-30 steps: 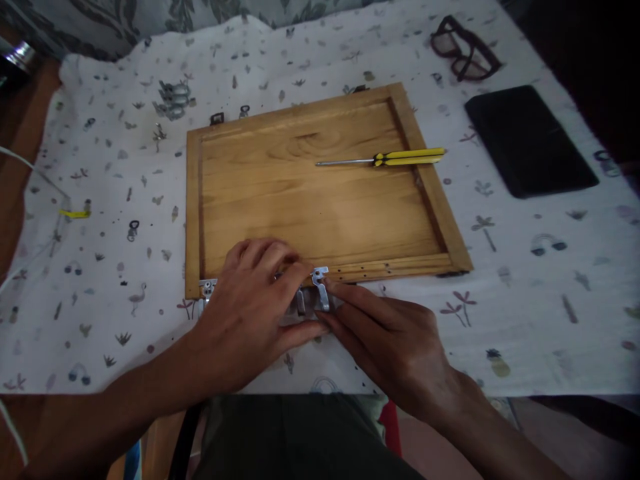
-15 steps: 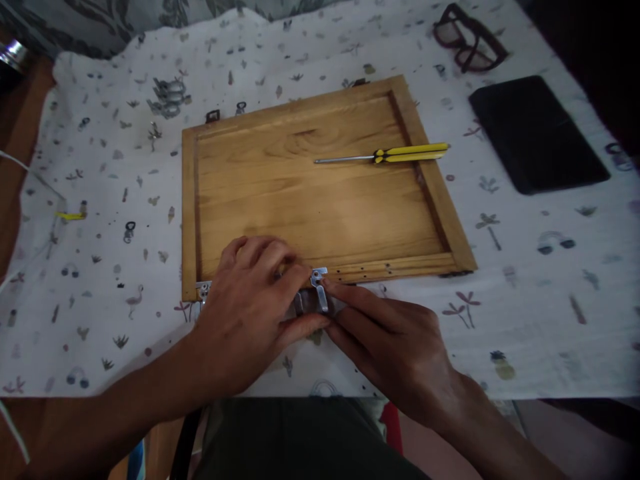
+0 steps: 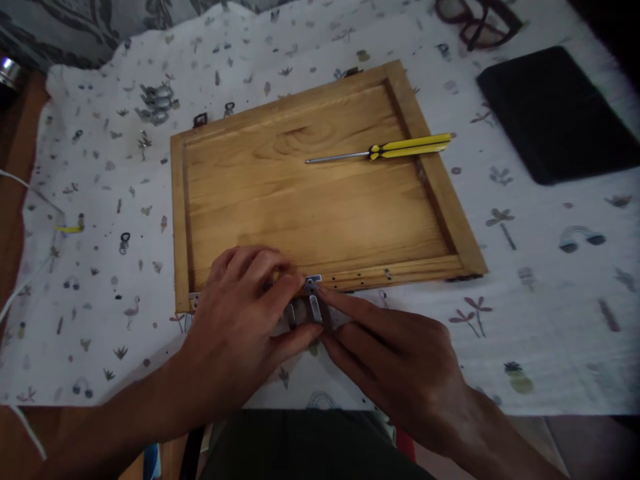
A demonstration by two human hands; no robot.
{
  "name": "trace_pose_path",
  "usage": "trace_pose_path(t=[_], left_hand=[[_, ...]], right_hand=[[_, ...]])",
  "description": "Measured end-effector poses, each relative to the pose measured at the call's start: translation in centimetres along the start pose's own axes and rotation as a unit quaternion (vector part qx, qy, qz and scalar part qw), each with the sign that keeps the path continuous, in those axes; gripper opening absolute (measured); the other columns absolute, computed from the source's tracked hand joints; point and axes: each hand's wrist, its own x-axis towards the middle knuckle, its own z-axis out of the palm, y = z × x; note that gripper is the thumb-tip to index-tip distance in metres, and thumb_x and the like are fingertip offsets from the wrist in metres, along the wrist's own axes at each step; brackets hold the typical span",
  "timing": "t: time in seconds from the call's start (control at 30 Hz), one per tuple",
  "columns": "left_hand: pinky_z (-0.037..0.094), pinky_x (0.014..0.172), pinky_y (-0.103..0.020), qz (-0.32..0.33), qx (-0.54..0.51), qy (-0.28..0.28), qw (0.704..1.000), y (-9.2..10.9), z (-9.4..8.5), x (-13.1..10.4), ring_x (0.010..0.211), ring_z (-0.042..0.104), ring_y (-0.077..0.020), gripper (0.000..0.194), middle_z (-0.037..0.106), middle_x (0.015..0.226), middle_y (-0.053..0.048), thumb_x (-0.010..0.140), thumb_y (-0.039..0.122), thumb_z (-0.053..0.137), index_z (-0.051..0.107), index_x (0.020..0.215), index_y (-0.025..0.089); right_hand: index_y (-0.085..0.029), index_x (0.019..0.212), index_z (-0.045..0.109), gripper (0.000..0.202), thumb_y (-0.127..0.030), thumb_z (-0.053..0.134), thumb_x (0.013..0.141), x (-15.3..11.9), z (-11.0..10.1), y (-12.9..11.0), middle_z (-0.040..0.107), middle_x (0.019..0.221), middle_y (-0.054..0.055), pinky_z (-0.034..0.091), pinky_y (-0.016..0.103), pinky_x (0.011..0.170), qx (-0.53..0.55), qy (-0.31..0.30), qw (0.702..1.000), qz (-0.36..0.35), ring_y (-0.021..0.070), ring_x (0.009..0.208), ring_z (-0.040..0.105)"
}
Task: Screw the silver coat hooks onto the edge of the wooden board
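A framed wooden panel lies on the patterned cloth. At its near edge, a small silvery metal bracket rests against the frame, partly hidden by fingers. My left hand is closed on the bracket's left side, its thumb below and its fingers over the frame edge. My right hand pinches the bracket from the right, index fingertip at its upper part. On the panel lies a yellow-handled screwdriver, its shaft pointing left.
Several metal brackets and a small heap of screws lie behind left on the cloth. A black tablet-like object and glasses are at the right. A white cable runs along the left.
The view has shifted slightly. The bracket's upper part now sits lower against the frame edge and is more covered by my fingers. Both hands keep their hold.
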Motion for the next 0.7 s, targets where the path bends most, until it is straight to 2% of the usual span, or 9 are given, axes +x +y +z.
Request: trace_pose_path(t=[0.33, 0.53, 0.7], left_hand=[[0.045, 0.093, -0.051, 0.006, -0.006, 0.006, 1.0, -0.05, 0.15, -0.04, 0.11, 0.057, -0.0307, 0.022, 0.064, 0.117, -0.01, 0.091, 0.034, 0.067, 0.065, 0.106, 0.017], [0.044, 0.096, -0.052, 0.005, -0.005, -0.005, 1.0, -0.15, 0.14, -0.17, 0.111, 0.057, -0.0313, 0.024, 0.064, 0.117, -0.01, 0.091, 0.034, 0.067, 0.066, 0.106, 0.016], [0.046, 0.094, -0.052, 0.004, 0.004, -0.003, 1.0, -0.11, 0.09, 0.0, 0.109, 0.058, -0.0312, 0.023, 0.065, 0.113, -0.01, 0.088, 0.033, 0.07, 0.067, 0.103, 0.015]], right_hand=[[-0.016, 0.079, 0.054, 0.013, -0.006, 0.056, 0.088, 0.34, -0.72, -0.3, 0.072, 0.107, 0.009, 0.055, 0.024, 0.065, 0.015, 0.017, 1.0, 0.02, 0.0105, 0.076, 0.068], [-0.016, 0.08, 0.054, 0.013, -0.005, 0.056, 0.087, 0.19, -0.47, -0.4, 0.072, 0.106, 0.007, 0.055, 0.023, 0.066, 0.009, 0.022, 1.0, 0.017, 0.0098, 0.075, 0.068], [-0.016, 0.083, 0.057, 0.012, -0.005, 0.055, 0.088, 0.38, -0.76, -0.44, 0.072, 0.109, 0.008, 0.056, 0.025, 0.068, 0.0, 0.0, 1.0, 0.021, 0.0107, 0.078, 0.069]])
